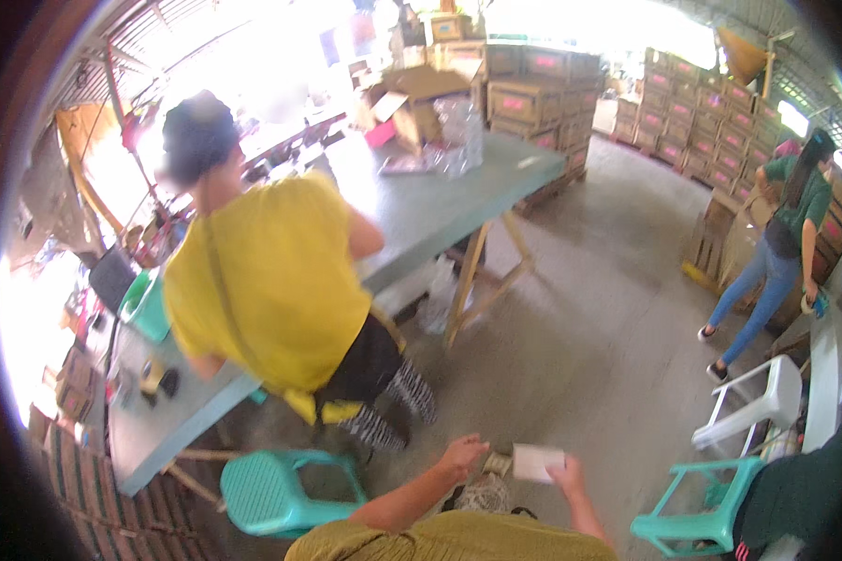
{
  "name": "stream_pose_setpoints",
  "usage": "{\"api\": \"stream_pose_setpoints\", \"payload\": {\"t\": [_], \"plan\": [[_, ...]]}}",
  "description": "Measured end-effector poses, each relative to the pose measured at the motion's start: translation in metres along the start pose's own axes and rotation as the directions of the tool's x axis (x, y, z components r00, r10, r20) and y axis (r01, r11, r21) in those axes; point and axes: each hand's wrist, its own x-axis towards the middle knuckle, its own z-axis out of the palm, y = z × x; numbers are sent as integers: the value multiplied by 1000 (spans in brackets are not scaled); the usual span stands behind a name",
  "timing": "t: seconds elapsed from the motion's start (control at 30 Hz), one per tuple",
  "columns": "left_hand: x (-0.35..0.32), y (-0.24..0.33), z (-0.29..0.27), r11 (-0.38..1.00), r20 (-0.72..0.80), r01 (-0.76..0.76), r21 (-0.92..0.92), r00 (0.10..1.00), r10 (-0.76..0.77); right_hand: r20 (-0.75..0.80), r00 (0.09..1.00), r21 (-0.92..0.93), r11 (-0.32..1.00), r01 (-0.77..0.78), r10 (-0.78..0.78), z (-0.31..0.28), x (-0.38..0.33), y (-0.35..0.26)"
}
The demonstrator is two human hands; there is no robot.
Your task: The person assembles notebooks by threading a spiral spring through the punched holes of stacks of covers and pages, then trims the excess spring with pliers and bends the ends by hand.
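Item: flat white piece, rectangular, card or paper by its look. Location: in front of the wearer, over the floor, clear of any surface.

Right hand: grip closed on the piece at its right-hand edge; the rest of the piece projects leftward, unsupported.

Left hand: apart from the piece, fingers drawn together; whether the grip holds anything, cannot tell.

Adjacent: small pale-yellow object between the hands; whether at hand height or lower, unclear.

Surroundings: teal stool at left; second teal stool at right; co-worker in a yellow shirt ahead, at a long grey-green surface bearing an open carton.

Risks, as judged:
- Drop: a one-edge hold could let the piece slip to the floor if the fingers loosen.
- Bend: the free end could sag or crease if the piece is thin and the left hand pushes against it.
- Knock: a step back by the co-worker could jostle the left arm.
- Stumble: the nearer stool's legs could catch a foot during a turn leftward.
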Motion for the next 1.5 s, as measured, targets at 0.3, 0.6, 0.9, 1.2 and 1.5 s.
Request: {"api": "stream_pose_setpoints", "payload": {"t": [0.3,0.6,0.9,1.2,1.5], "plan": [[88,301,189,969,538,-239,-66,809,237,-480,534,218,684,-697,696,-177,71,121],[275,386,383,988,677,-89,-126,720,152,-389,676,0,734,-679,625,-272,341,102],[351,587,499,951,435,-220,-219,850,297,-190,972,-353,915,-197,136,-481,723,73],[512,745,505,853,-23,-277,-441,954,298,-287,939,-369,926,74,-190,-466,1133,-63],[578,1011,555,732,61,-443,-519,834,548,-180,751,-233,715,-660,635,-530,1176,-38]]}}
